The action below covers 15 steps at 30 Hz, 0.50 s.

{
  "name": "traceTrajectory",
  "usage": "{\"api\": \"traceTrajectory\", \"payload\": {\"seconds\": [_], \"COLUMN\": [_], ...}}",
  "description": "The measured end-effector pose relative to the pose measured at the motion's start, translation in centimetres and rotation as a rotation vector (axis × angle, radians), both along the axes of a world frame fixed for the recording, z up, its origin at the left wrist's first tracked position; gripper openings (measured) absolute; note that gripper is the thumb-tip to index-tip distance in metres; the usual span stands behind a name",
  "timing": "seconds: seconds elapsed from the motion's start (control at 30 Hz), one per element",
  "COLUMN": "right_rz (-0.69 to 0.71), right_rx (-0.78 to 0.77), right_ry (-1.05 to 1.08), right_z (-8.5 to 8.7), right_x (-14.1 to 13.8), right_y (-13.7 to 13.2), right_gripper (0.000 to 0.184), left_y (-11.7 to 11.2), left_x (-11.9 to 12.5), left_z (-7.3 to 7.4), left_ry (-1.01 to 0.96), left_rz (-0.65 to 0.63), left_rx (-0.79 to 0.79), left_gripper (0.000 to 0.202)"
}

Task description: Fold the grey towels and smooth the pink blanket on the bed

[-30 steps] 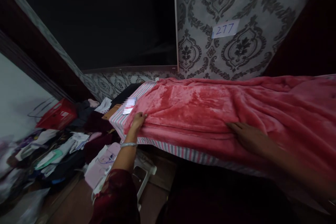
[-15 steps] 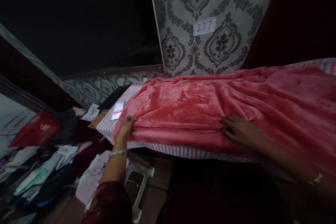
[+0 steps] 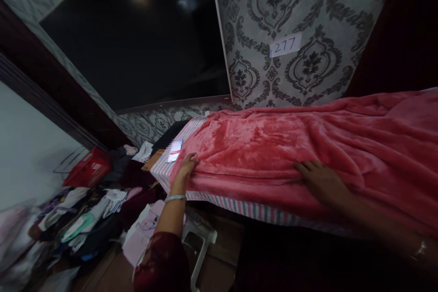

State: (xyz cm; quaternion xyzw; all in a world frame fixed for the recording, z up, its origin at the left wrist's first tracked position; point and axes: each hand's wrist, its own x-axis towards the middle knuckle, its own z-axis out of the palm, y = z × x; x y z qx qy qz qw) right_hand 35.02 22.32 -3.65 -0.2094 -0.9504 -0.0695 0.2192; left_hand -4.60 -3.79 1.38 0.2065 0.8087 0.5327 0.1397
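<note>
A plush coral-red blanket (image 3: 260, 146) lies spread over a long surface, with a folded edge running along its near side. At the blanket's left end, my left hand (image 3: 186, 168) is closed on the near corner, thumb and fingers close together. Farther right, my right hand (image 3: 321, 182) rests palm down on the blanket, its fingers stretched out over the fold. Beneath the blanket a striped cloth (image 3: 236, 204) in pink, grey and white shows along the front and at the left end. A phone-like object (image 3: 175, 151), partly blurred, lies on that cloth beside my left hand.
A large dark screen (image 3: 147, 41) hangs on the patterned wall, near a paper marked 277 (image 3: 285, 45). On the floor at left are a red basket (image 3: 89, 167) and heaped clothes (image 3: 85, 223). A white stool (image 3: 201, 242) stands below the front edge.
The view has shifted, so everything appears farther right and slightly lower. My right hand's fingers now lie flatter on the blanket. My left hand stays at the blanket's left corner.
</note>
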Motion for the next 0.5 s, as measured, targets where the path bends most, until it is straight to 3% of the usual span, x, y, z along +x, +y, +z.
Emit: {"api": "traceTrajectory", "payload": {"seconds": [0.17,0.23,0.5], "right_rz": [0.046,0.059,0.171], "right_rx": [-0.010,-0.029,-0.117], "right_ry": [0.088,0.110,0.003], "right_z": [2.3,2.3,-3.0], "right_x": [2.3,3.5,5.6], "right_y": [1.7,1.5,0.5], "right_gripper": [0.044,0.047,0.054], "left_y": [-0.1,-0.7,-2.2], "left_x": [-0.3,-0.3,0.1], "left_z": [0.5,0.7,-1.0], "left_ry": [-0.011,-0.009,-0.024], "left_rz": [-0.006,-0.011,-0.031], "left_rx": [0.016,0.024,-0.029], "left_gripper": [0.047,0.049,0.050]}}
